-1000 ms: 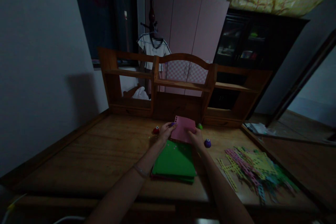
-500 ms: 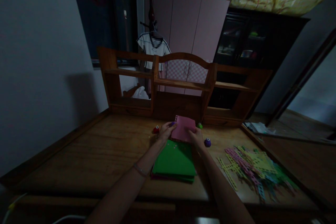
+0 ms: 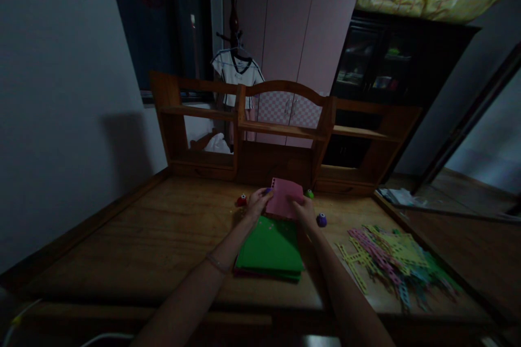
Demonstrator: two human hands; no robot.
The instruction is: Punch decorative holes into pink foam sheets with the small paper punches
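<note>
A pink sheet of paper [image 3: 283,199] is held up above the desk, with a row of punched holes along its upper left edge. My left hand [image 3: 257,203] is closed around a small purple hole punch [image 3: 267,191] at the sheet's left edge; fingers cover most of the punch. On the other side, my right hand [image 3: 304,210] pinches the sheet, thumb on top. Just below lies a stack of green sheets [image 3: 271,249], with tiny paper bits near its top edge. Close by stand a red punch [image 3: 241,200], a green punch [image 3: 310,194] and another purple punch [image 3: 322,220].
Perforated paper strips in several colours form a heap [image 3: 391,260] at the right of the wooden desk [image 3: 163,227]. A wooden shelf unit [image 3: 280,131] rises along the desk's back edge. A wall [image 3: 69,119] borders the left side.
</note>
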